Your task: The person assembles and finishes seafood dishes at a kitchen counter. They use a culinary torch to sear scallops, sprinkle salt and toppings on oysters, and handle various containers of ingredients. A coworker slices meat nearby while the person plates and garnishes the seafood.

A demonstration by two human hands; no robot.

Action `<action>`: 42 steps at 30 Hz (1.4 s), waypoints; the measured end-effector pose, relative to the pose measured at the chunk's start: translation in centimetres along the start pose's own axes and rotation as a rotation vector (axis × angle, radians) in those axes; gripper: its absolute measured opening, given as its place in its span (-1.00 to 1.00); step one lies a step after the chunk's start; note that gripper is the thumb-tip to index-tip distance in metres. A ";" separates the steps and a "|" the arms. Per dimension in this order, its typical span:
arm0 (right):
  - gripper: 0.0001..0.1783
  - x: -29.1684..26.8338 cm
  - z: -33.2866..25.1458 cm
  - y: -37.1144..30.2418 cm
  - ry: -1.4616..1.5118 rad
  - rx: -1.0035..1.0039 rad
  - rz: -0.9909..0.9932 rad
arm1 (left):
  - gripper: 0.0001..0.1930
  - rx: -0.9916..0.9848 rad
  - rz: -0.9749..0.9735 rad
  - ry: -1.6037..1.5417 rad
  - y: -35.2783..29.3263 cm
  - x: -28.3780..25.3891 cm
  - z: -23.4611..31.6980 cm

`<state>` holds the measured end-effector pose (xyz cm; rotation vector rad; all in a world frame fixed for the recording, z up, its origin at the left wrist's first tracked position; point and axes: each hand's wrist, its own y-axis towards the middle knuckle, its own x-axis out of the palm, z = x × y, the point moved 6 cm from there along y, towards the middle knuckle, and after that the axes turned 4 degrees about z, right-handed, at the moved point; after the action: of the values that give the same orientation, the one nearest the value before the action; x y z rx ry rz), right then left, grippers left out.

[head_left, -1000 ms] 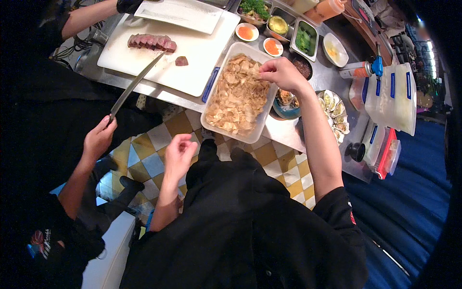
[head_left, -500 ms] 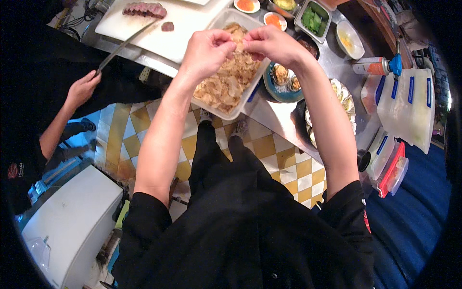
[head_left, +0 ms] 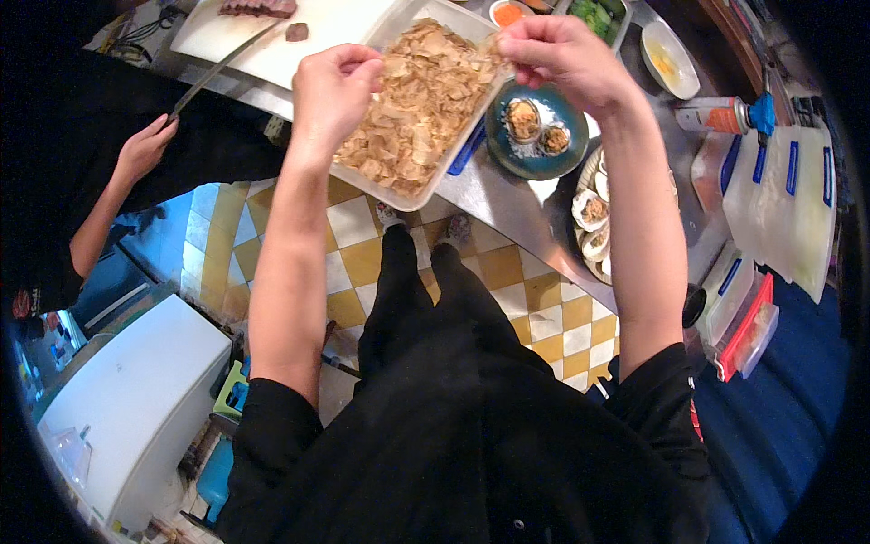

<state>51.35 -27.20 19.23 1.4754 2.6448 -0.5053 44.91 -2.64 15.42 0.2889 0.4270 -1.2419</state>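
Observation:
A clear plastic tub (head_left: 403,199) full of thin tan bonito flakes (head_left: 412,118) stands at the counter's near edge. Over its left rim is my left hand (head_left: 331,100), fingertips pinched together; whatever they hold, if anything, is hidden. My right hand (head_left: 571,63) pinches a few pale flakes between thumb and fingers above the tub's far right corner. Just below that hand sits a blue-green plate (head_left: 517,163) with two topped shells (head_left: 524,121) on white grains.
A plate of oysters (head_left: 594,213) lies partly behind my right forearm. Farther right stand a white dish (head_left: 671,62), a blow torch (head_left: 725,116) and lidded containers (head_left: 779,190). At left, a co-worker's hand (head_left: 145,150) holds a long knife (head_left: 222,72) by a cutting board (head_left: 213,36) with sliced meat (head_left: 258,7).
My hands have moved apart: the left to the left, the right to the right toward the blue-green plate, carrying flakes. More of the flakes and the plate shows now.

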 end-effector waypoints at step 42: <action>-0.81 -6.9 9.0 -4.8 -0.658 0.092 0.118 | -0.80 0.910 -0.815 0.714 -0.7 20.6 10.3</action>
<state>50.16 -37.99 13.45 1.1994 2.0328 -0.9219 51.23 -24.85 15.01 1.4733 0.5871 -2.0842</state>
